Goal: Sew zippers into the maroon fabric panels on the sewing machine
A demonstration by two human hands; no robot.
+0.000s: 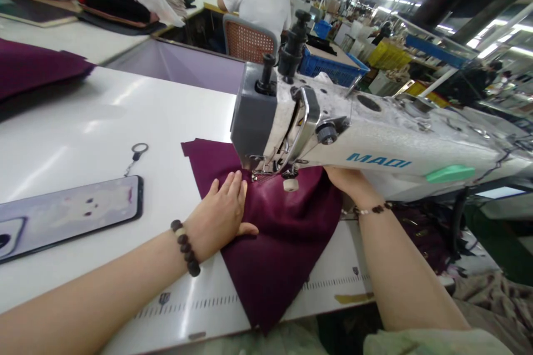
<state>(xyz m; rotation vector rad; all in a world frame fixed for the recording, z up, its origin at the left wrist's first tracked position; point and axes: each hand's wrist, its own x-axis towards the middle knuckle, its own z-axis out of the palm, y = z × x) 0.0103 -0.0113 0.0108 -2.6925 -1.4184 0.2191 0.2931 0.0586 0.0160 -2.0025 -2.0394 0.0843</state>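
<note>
A maroon fabric piece (pixel 287 233) lies on the white table under the head of a sewing machine (pixel 375 144). My left hand (pixel 225 208) rests flat on the fabric's left side, fingers stretched toward the presser foot (pixel 255 176) and thumb apart. On the fabric's right edge, behind the machine head, is my right hand (pixel 343 180); its fingers are hidden by the machine and the cloth. The needle area sits just right of my left fingertips. One corner of the fabric hangs at the table's front edge.
A phone (pixel 75 208) with a ring strap (pixel 139 150) lies on the left of the table. More maroon fabric (pixel 37 69) is at the far left. Beyond the table, a person in a white shirt (pixel 260 3) sits on a chair (pixel 250 36), near a blue crate (pixel 328 64).
</note>
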